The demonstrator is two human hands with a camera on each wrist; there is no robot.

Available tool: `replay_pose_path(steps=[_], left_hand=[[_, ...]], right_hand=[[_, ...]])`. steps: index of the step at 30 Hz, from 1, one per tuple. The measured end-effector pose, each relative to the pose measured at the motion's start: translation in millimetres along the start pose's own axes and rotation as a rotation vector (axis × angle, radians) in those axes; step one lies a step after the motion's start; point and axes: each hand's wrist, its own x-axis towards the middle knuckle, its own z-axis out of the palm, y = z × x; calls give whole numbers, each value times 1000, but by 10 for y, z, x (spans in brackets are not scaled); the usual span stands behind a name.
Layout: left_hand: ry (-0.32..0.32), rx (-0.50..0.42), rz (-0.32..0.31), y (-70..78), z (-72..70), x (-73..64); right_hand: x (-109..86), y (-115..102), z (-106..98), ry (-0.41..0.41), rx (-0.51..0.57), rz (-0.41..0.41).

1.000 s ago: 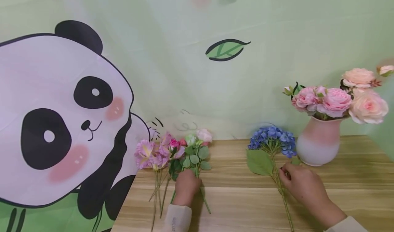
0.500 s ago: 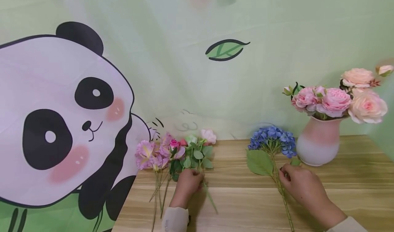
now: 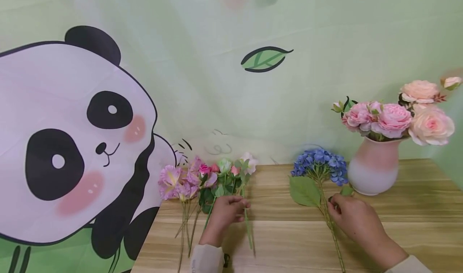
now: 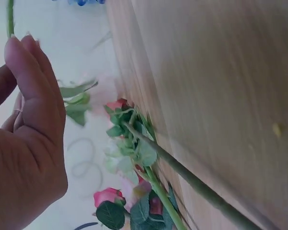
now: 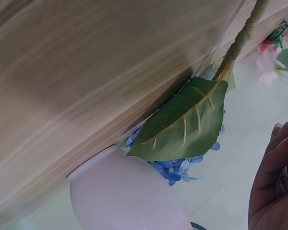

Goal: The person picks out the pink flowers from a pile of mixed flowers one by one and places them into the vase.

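My left hand [image 3: 229, 210] pinches the thin green stem [image 4: 10, 18] of a pale pink flower [image 3: 250, 162] between thumb and fingers. Its bloom points toward the backdrop, above a bunch of pink and white roses [image 3: 225, 166] on the table. To the right, a blue hydrangea [image 3: 320, 160] lies with its stem toward the table's front, one large green leaf [image 3: 305, 190] at its left. Loosely curled beside that stem, my right hand [image 3: 356, 220] holds nothing visible. In the right wrist view, this hand [image 5: 278, 182] is apart from the hydrangea stem [image 5: 240, 40].
A pink and white vase [image 3: 376, 168] with pink roses [image 3: 392, 118] and peach roses [image 3: 432, 124] stands at the back right. Purple flowers [image 3: 173, 182] lie at the table's left edge. Behind the wooden table [image 3: 285, 241] hangs a green backdrop [image 3: 202, 80] with a panda print.
My left hand has moved slightly right with the pale pink flower. Its bloom has shifted right and turned, and its stem stands more upright in view. The right hand stays put.
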Motion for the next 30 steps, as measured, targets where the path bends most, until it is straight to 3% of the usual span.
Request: replay_pose_path(steps=[7, 13, 20, 25, 30], left_hand=[[10, -41, 43, 44, 85, -9], [22, -20, 77, 116, 180, -56], [-28, 2, 130, 176, 363, -111], [-61, 34, 141, 202, 527, -157], [-102, 30, 148, 264, 677, -229]], right_hand=[[13, -27, -12, -31, -3, 7], [85, -170, -83, -46, 39, -6], [325, -554, -220, -273, 320, 210], [485, -830, -209, -327, 452, 272], [605, -990, -210, -349, 512, 361]])
